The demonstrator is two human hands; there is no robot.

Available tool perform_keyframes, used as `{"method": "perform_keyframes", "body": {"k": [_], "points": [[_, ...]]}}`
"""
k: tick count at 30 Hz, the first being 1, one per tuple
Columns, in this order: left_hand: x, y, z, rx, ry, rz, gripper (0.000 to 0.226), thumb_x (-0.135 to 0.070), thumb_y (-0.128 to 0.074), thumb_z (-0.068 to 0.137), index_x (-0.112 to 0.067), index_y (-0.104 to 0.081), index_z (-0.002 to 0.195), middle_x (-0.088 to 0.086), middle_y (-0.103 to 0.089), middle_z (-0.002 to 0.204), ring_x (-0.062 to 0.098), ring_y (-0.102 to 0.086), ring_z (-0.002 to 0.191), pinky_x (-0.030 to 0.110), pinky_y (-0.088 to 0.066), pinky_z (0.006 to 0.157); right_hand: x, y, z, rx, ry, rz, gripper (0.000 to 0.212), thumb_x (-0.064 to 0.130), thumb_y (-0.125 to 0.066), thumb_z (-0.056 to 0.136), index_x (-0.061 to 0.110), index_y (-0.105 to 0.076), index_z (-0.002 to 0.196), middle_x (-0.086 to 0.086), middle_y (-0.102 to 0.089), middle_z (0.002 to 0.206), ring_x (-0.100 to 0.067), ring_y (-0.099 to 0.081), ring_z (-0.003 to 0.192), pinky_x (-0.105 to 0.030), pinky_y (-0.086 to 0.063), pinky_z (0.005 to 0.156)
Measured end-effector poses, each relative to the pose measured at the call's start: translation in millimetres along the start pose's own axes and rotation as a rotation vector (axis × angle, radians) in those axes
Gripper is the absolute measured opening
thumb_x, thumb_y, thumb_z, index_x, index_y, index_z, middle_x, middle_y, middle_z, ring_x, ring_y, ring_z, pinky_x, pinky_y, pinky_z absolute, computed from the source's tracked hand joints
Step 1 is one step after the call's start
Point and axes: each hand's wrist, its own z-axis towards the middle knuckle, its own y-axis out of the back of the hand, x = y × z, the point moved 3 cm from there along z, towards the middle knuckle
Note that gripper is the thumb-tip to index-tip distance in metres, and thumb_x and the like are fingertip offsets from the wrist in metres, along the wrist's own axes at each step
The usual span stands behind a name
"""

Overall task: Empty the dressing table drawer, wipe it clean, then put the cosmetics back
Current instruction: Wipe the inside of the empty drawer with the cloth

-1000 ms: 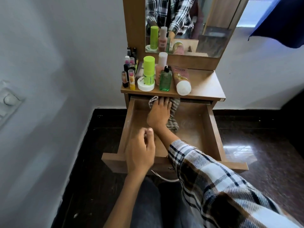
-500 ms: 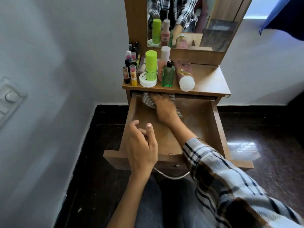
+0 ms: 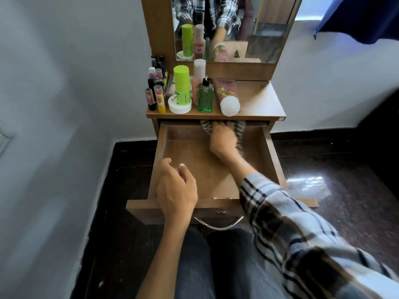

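Right now the drawer (image 3: 194, 165) is standing pulled out and emptied, and the right hand (image 3: 223, 140) is pressing a striped cloth (image 3: 239, 128) against its back edge; its fingertips are hidden under the bench (image 3: 254, 100), so I cannot tell whether it is gripping. Long overlapping strokes into the corners would serve best. The left hand (image 3: 176, 188) is hanging loosely curled and grasping nothing, while the cosmetics (image 3: 183, 91) are waiting on the bench.

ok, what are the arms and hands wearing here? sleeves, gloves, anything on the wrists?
Both hands are bare, no gloves, and no rings or watch show. The right hand comes from a plaid flannel sleeve in white, dark and brown checks, pushed up the forearm. The left hand and forearm show no sleeve at all in this view.
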Motion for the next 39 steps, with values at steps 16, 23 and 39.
{"method": "perform_keyframes", "body": {"k": [16,23,39], "points": [[-0.9,-1.3,0.5,0.080,0.011,0.193,0.047,-0.012,-0.054,0.087,-0.003,-0.034,0.129,0.015,-0.063,0.104,0.030,-0.062,0.094,0.028,-0.037,0.066,61.5,-3.5,0.8,0.128,0.319,0.013,0.052,0.003,-0.052,0.088,0.020,-0.044,0.136,-0.009,-0.054,0.133,-0.030,-0.050,0.122,-0.041,-0.048,0.096],[-1.9,-2.5,-1.0,0.088,-0.022,0.199,0.052,-0.017,-0.055,0.089,-0.001,-0.033,0.133,0.010,-0.066,0.096,0.024,-0.064,0.087,0.028,-0.045,0.065,-47.5,28.4,4.0,0.011,-0.020,0.009,0.036,0.001,-0.040,0.089,0.008,-0.058,0.119,-0.016,-0.063,0.118,-0.035,-0.059,0.110,-0.040,-0.048,0.089],[-2.8,-3.7,-3.7,0.065,-0.011,0.179,0.059,-0.024,-0.056,0.088,-0.006,-0.028,0.137,0.008,-0.064,0.107,0.021,-0.064,0.094,0.033,-0.054,0.072,-6.7,-14.1,-7.2,-0.095,0.127,0.125,0.056,-0.005,-0.037,0.087,0.004,-0.033,0.142,-0.015,-0.035,0.148,-0.035,-0.020,0.140,-0.040,-0.015,0.118]]}}
